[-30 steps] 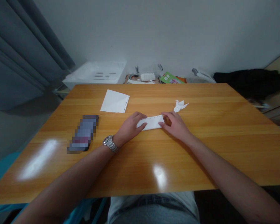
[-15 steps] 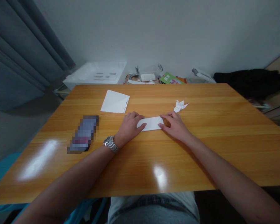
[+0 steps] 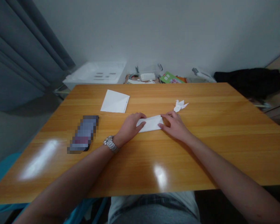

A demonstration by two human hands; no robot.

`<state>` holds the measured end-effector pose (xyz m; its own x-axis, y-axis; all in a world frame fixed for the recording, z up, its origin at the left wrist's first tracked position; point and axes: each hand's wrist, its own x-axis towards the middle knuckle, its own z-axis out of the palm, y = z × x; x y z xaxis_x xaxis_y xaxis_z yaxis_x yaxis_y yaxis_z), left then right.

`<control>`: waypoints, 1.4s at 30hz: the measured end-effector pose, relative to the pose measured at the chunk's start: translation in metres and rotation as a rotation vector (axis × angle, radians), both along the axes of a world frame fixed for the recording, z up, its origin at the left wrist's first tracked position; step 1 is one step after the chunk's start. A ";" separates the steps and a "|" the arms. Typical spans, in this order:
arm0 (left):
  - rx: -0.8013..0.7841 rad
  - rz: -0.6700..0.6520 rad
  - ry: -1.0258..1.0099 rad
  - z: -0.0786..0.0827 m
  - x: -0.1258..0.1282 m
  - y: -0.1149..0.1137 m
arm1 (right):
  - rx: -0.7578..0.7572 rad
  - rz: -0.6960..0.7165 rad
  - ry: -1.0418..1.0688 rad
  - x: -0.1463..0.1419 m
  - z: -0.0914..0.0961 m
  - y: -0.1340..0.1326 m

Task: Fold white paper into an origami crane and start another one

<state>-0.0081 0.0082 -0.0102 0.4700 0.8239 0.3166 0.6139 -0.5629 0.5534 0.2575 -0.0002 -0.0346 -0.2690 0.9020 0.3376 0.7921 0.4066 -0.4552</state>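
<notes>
A folded strip of white paper (image 3: 151, 123) lies between my hands over the middle of the table. My left hand (image 3: 130, 125), with a metal watch on its wrist, grips the left end between thumb and fingers. At the right end, the thumb and index finger of my right hand (image 3: 174, 124) hold the paper's edges. Just beyond my right hand stands a white paper crane (image 3: 180, 106). A sheet of white paper (image 3: 115, 102) with a perforated edge rests flat, farther off to the left.
A phone (image 3: 84, 133), its screen blurred out, lies left of my left arm on the wooden table (image 3: 200, 161). Past the far edge are a white basin-like tray (image 3: 98, 73), a green booklet (image 3: 169, 78) and a dark cloth (image 3: 249, 81). A grey curtain (image 3: 18, 56) hangs at left.
The fingers of my left hand have curled in, and the hand has turned slightly. The folded strip looks a little wider, with its upper layer lifted somewhat. My right hand has barely moved.
</notes>
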 end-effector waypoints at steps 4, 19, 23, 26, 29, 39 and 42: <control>-0.091 0.026 -0.138 0.000 0.000 -0.002 | 0.003 0.011 0.003 0.000 0.003 -0.001; -0.254 0.005 -0.388 0.004 0.008 -0.013 | -0.388 0.057 0.826 -0.013 0.019 -0.011; -0.334 -0.070 -0.421 0.006 0.008 -0.016 | -0.363 0.061 0.780 -0.012 0.021 -0.012; -0.398 -0.090 -0.462 0.008 0.010 -0.018 | -0.393 0.108 0.706 -0.012 0.025 -0.015; -0.431 -0.084 -0.501 0.011 0.014 -0.021 | -0.457 0.167 0.630 -0.015 0.028 -0.019; -0.461 -0.074 -0.495 0.011 0.025 -0.031 | -0.513 0.269 0.561 -0.022 0.035 -0.029; -0.489 -0.088 -0.512 0.009 0.026 -0.032 | -0.492 0.240 0.611 -0.026 0.037 -0.031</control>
<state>0.0183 -0.0240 -0.0008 0.4321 0.8939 0.1190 0.1729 -0.2116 0.9619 0.2320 -0.0310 0.0026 -0.3703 0.9265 0.0676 0.2631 0.1744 -0.9489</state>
